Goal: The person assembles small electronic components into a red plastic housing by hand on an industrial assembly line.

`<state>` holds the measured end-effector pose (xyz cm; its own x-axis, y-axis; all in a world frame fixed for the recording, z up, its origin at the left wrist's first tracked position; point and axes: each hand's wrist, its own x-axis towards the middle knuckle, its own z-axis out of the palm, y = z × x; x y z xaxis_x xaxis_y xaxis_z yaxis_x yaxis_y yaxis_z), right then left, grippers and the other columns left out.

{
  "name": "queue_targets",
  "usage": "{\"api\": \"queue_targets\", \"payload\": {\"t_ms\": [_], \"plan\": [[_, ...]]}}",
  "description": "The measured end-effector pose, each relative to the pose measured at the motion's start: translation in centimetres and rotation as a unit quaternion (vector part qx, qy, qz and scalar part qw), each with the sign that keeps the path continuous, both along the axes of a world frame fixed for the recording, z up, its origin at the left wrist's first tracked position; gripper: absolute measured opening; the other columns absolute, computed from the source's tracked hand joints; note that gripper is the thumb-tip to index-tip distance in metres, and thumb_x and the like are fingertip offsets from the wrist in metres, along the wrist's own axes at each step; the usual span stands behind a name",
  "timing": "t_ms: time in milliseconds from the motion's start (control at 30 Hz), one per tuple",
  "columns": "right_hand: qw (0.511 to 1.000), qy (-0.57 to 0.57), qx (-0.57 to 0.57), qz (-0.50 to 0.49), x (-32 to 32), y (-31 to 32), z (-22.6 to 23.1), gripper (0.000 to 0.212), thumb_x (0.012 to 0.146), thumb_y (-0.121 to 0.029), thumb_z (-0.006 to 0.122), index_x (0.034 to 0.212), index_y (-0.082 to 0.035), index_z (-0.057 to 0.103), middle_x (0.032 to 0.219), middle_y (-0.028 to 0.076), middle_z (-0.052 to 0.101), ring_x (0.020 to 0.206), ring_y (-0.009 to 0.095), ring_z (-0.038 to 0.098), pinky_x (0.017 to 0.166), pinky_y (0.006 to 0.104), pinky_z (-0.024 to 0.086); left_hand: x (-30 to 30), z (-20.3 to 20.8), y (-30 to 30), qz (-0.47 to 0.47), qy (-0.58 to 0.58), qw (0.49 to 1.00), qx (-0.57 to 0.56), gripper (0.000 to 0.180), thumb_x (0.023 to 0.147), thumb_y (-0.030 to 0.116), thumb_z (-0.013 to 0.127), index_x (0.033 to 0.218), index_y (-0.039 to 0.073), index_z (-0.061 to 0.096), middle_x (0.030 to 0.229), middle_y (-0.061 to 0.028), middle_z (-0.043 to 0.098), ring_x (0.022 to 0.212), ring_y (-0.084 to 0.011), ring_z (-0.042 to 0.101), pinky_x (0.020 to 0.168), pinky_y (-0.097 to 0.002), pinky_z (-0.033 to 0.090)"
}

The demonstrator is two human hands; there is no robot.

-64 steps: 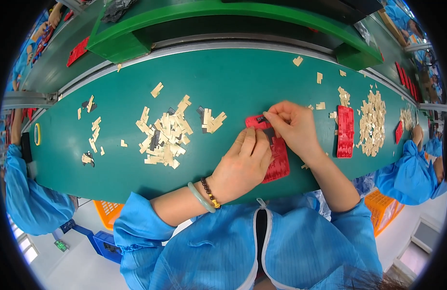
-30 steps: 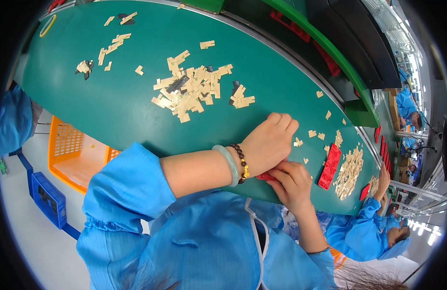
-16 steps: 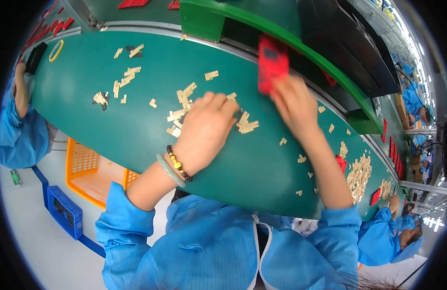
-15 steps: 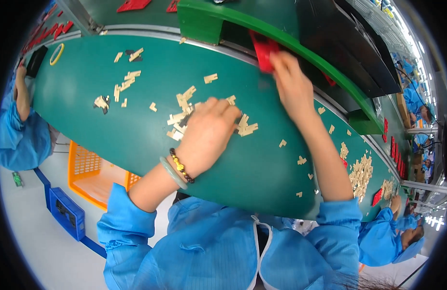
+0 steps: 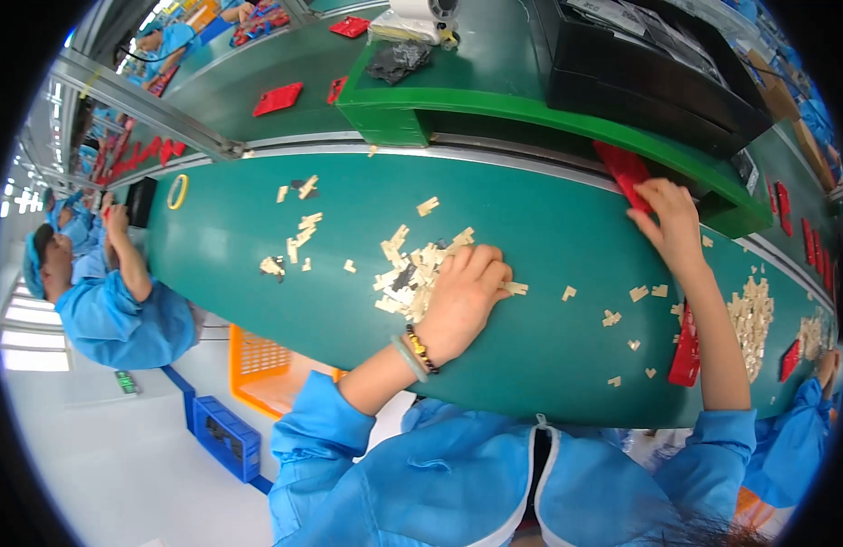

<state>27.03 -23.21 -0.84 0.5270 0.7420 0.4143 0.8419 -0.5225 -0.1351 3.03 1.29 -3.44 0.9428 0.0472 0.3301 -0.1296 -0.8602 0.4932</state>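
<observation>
The red piece (image 5: 620,173) slants at the opening beneath the green shelf (image 5: 503,111), upper right. The right hand (image 5: 675,226) meets its near end, grip unclear; keeping it low should avoid knocks. Mid-frame, the left hand (image 5: 462,305) curls over cream pieces (image 5: 423,270), its grip hidden.

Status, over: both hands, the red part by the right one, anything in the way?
Left hand on pile of cream pieces, grip hidden. Right hand at near end of red part, grip unclear. Green shelf overhangs its far end.
</observation>
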Motion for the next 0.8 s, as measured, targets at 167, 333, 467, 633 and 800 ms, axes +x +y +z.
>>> {"api": "queue_targets", "payload": {"t_ms": [167, 333, 467, 633, 800], "plan": [[0.994, -0.013, 0.045, 0.101, -12.3, 0.2, 0.2, 0.048, 0.071, -0.032, 0.079, 0.107, -0.004, 0.065, 0.101, 0.010, 0.062, 0.086, 0.026, 0.060, 0.073, 0.0389, 0.046, -0.3, 0.2, -0.5, -0.015, -0.015, 0.999, 0.050, 0.020, 0.075, 0.005, 0.070, 0.091, 0.006, 0.058, 0.106, -0.0077, 0.056, 0.105, -0.0271, 0.052, 0.088, -0.0363, 0.041], [0.978, 0.178, 0.074, 0.075, -19.6, 0.1, -0.8, 0.056, 0.073, -0.027, 0.078, 0.119, -0.001, 0.060, 0.100, 0.010, 0.061, 0.084, 0.026, 0.063, 0.069, 0.0350, 0.051, 0.1, 2.0, -0.1, 0.024, -0.156, 0.985, -0.066, 0.021, 0.078, -0.008, 0.069, 0.091, 0.004, 0.058, 0.087, -0.0098, 0.062, 0.083, -0.0268, 0.061, 0.077, -0.0354, 0.048], [0.849, 0.426, 0.310, 0.040, -18.8, 2.8, 2.0, 0.032, 0.083, -0.010, 0.072, 0.113, -0.002, 0.062, 0.101, 0.011, 0.062, 0.081, 0.024, 0.065, 0.067, 0.0316, 0.053, -0.4, 3.8, -3.3, -0.006, -0.094, 0.979, -0.183, 0.021, 0.080, -0.005, 0.070, 0.096, 0.003, 0.058, 0.087, -0.0096, 0.064, 0.077, -0.0250, 0.063, 0.068, -0.0317, 0.051], [0.848, 0.362, 0.370, 0.116, -17.0, 3.4, 1.7, 0.023, 0.082, 0.000, 0.069, 0.104, -0.002, 0.065, 0.097, 0.010, 0.063, 0.080, 0.021, 0.066, 0.066, 0.0295, 0.053, -0.3, 4.5, -5.3, 0.013, 0.019, 0.893, -0.450, 0.024, 0.083, 0.000, 0.074, 0.104, -0.001, 0.061, 0.089, -0.0064, 0.069, 0.080, -0.0097, 0.065, 0.070, -0.0230, 0.053], [0.920, 0.180, 0.322, 0.130, -16.4, 3.0, 2.1, 0.021, 0.080, 0.003, 0.070, 0.100, -0.003, 0.065, 0.096, 0.008, 0.064, 0.079, 0.019, 0.066, 0.064, 0.0287, 0.054, -0.9, 4.3, -4.7, -0.055, 0.126, 0.819, -0.557, 0.006, 0.089, 0.001, 0.069, 0.092, -0.003, 0.066, 0.090, -0.0089, 0.071, 0.079, -0.0116, 0.068, 0.068, -0.0212, 0.053]]}}
